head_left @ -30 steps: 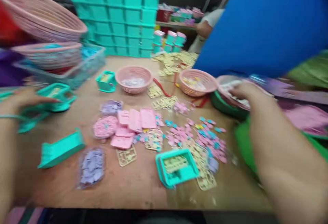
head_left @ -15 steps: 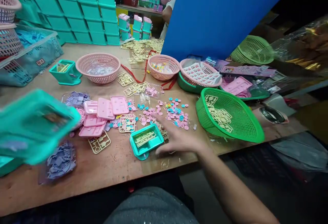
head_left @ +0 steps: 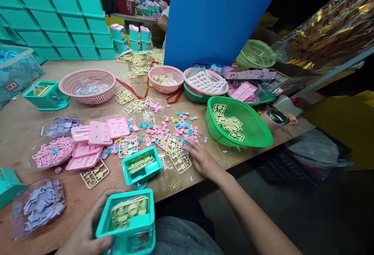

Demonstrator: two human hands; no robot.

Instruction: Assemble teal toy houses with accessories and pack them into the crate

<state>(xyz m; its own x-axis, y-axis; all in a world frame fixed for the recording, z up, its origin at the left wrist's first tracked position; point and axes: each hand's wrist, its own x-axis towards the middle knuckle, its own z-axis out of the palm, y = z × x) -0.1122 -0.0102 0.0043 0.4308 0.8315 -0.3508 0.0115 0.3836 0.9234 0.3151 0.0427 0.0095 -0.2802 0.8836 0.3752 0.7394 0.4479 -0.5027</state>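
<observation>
My left hand [head_left: 84, 231] grips a teal plastic box [head_left: 128, 220] at the table's near edge; cream plastic part frames fill the box. My right hand [head_left: 201, 157] rests on the table with fingers on a cream part frame [head_left: 179, 157] and small pink and blue discs [head_left: 181, 124]. A second teal box [head_left: 142, 165] with a cream frame inside lies between my hands. Pink flat trays [head_left: 96, 136] lie to the left of it.
A green basket [head_left: 248, 138] with cream frames stands right of my right hand. Pink baskets [head_left: 87, 85] [head_left: 166, 78] sit farther back. Bags of lilac pieces [head_left: 39, 204] lie at the left. Teal crates [head_left: 58, 13] and a blue board [head_left: 219, 13] stand behind. Another person's arm [head_left: 162, 21] shows far back.
My left hand brought the teal box from the left down to the near edge in front of me. My right hand drew back from the far baskets onto the cream frames.
</observation>
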